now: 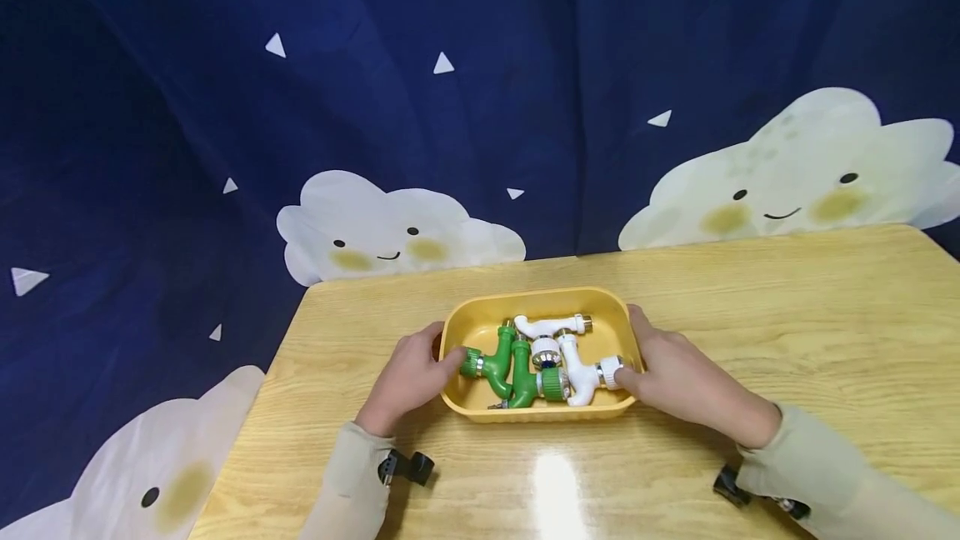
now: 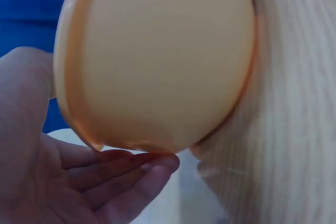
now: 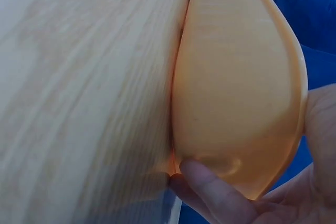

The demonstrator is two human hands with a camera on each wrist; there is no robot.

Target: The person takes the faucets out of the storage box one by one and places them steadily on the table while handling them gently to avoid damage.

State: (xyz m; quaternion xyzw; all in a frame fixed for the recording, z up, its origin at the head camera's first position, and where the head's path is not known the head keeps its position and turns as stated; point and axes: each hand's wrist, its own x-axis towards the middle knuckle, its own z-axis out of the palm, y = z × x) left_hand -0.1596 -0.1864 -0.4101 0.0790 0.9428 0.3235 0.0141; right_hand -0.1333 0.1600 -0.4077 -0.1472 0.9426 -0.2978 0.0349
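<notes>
A yellow plastic basin (image 1: pixel 536 416) sits on the wooden table, gripped at both ends. My left hand (image 1: pixel 412 377) holds its left end, thumb over the rim and fingers along the outer wall, as the left wrist view shows too. At the opposite end my right hand (image 1: pixel 684 377) grips in the same way, its fingertips low on the wall in the right wrist view. Inside lie two green taps, one on the left (image 1: pixel 497 365) and one nearer the middle (image 1: pixel 522 375). Beside them are two white taps, one at the back (image 1: pixel 551 326) and one at the right (image 1: pixel 577 369).
The light wooden table (image 1: pixel 787 315) extends around the basin, reaching farther on the right. A dark blue curtain (image 1: pixel 487 123) with printed clouds and white triangles hangs behind the table's back edge and past its left side.
</notes>
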